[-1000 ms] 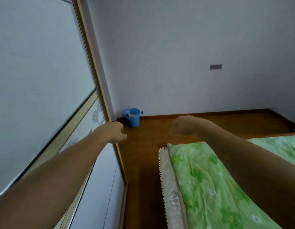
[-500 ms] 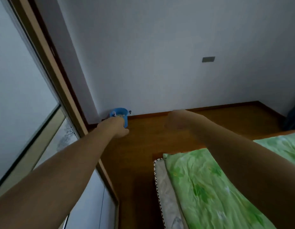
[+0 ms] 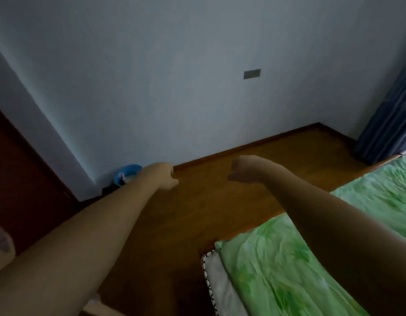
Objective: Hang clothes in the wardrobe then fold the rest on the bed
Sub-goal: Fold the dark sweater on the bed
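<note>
Both bare arms reached forward over the floor (image 3: 220,201). The left hand (image 3: 163,178) was curled into a loose fist and gripped nothing. The right hand (image 3: 244,171) was also closed with its fingers tucked under, empty, and stood apart from the left at about the same height. Neither hand touched anything.

The bed (image 3: 300,265) filled the lower right corner of the view, covered by a crumpled green sheet with a leaf print. The right forearm passed above the sheet's near corner. A white mattress edge (image 3: 214,283) with dark cross-stitching showed along the bed's left side.

A blue bucket (image 3: 127,172) stood on the floor in the corner against the wall (image 3: 174,76), partly hidden behind the left wrist. A small grey plate (image 3: 252,74) sat on the wall. A blue striped curtain (image 3: 388,124) hung at the right edge, just beyond the bed's far end. A dark brown panel (image 3: 22,179) stood at the left edge; the blur hid what it was.
</note>
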Demonstrator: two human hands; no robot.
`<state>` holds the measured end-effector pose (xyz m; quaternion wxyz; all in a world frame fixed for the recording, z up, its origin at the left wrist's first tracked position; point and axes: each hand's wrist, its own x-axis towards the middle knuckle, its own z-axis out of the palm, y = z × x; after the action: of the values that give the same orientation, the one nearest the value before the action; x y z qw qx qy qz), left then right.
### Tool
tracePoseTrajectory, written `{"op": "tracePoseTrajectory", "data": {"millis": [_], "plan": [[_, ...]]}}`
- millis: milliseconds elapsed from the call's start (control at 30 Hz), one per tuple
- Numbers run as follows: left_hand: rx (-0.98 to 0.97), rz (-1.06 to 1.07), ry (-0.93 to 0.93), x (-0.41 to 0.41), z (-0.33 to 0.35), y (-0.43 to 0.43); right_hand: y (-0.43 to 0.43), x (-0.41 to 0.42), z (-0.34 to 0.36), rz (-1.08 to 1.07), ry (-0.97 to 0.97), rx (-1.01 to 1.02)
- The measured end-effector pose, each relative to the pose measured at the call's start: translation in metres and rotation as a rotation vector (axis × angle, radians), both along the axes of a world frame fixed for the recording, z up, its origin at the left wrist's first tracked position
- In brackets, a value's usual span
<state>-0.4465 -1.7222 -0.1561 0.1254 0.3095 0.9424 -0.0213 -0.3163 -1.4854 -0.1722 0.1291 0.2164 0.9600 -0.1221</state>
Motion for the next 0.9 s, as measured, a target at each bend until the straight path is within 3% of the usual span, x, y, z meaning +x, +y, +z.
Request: {"op": "tracePoseTrajectory", "data": {"millis": [367,700,900], "plan": [[-0.034,-0.088,-0.054,-0.159,-0.026,0.118,0.112,-0.137,-0.035,-0.176,0.030,-0.096],[-0.055,-0.310,-0.119,-0.285,-0.055,0.235,0.192,-0.207,-0.063,-0.393,0.018,-0.069],[-0.060,-0.455,-0.190,-0.389,-0.087,0.306,0.222,-0.297,-0.094,-0.527,0.022,-0.059]]}}
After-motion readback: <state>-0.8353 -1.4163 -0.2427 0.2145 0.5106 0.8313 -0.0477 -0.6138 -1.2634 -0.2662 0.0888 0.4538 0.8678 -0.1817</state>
